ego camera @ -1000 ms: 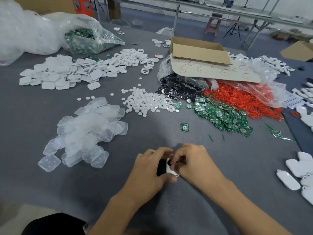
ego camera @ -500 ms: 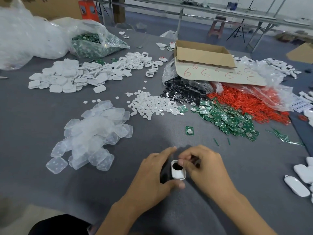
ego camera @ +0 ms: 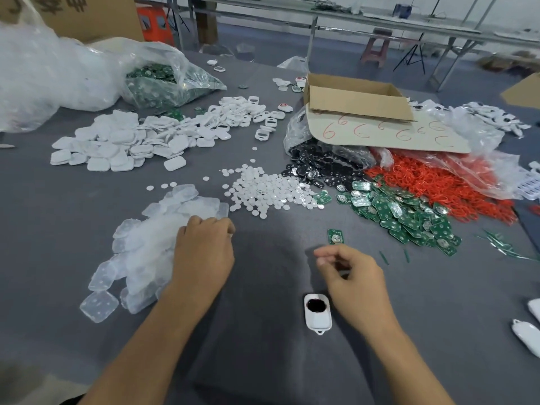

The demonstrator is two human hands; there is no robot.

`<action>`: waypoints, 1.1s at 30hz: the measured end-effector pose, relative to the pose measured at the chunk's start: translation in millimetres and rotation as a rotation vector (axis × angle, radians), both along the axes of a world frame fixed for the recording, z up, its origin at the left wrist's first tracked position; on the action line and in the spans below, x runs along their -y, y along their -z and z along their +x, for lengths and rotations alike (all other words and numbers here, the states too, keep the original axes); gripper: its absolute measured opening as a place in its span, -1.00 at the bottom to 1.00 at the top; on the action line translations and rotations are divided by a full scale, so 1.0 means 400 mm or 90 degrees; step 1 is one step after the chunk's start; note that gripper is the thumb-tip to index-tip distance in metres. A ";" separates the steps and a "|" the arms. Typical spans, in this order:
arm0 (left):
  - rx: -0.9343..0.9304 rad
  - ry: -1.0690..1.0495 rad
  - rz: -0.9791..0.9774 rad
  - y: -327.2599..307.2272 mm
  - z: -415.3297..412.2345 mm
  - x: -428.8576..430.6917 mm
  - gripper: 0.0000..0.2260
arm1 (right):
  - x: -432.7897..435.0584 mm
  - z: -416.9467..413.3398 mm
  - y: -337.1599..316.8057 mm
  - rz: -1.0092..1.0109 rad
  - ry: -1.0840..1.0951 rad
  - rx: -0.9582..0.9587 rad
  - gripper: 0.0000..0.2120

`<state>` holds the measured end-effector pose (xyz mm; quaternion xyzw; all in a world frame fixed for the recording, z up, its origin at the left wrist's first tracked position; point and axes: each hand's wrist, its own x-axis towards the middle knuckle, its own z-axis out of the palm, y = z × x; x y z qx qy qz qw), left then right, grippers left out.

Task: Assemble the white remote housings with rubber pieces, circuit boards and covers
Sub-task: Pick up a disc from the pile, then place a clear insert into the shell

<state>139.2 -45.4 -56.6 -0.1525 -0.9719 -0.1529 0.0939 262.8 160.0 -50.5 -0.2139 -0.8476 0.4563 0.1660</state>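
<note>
One housing (ego camera: 317, 315) beside right hand (ego camera: 355, 276)

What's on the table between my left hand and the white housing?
Nothing. In the head view, only bare grey table cover separates the left hand from the white housing.

Light: soft, even. You get a darker patch on the grey cloth table (ego camera: 263, 273) nearer than the open brown cardboard box (ego camera: 356, 103); left of it, clear plastic bag (ego camera: 43, 68) glares white. Edges bow.
</note>
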 end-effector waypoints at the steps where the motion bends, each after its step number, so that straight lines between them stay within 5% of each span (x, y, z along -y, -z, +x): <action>1: -0.001 0.005 -0.009 -0.002 0.000 -0.001 -0.87 | -0.009 0.003 0.002 -0.004 0.008 0.002 -0.75; 6: 0.029 0.001 -0.052 -0.018 0.000 -0.020 -0.88 | -0.023 0.011 0.006 -0.021 0.037 -0.002 -0.78; 11: -0.007 -0.033 0.073 -0.045 -0.004 -0.023 -0.87 | -0.020 0.015 -0.006 -0.030 0.045 -0.042 -0.78; 16: 0.057 0.011 -0.147 -0.051 0.002 0.001 -0.79 | -0.009 0.017 -0.011 -0.045 0.029 -0.033 -0.77; 26: 0.042 0.012 -0.178 -0.049 -0.020 0.010 -0.74 | -0.016 0.037 0.021 -0.028 0.076 -0.044 -0.77; 30: 0.027 0.003 -0.133 -0.052 -0.022 0.014 -0.76 | -0.020 0.048 0.051 -0.041 0.138 -0.066 -0.76; 33: -0.014 -0.010 0.045 -0.075 -0.011 0.015 -0.83 | -0.013 0.054 0.049 -0.057 0.176 -0.103 -0.77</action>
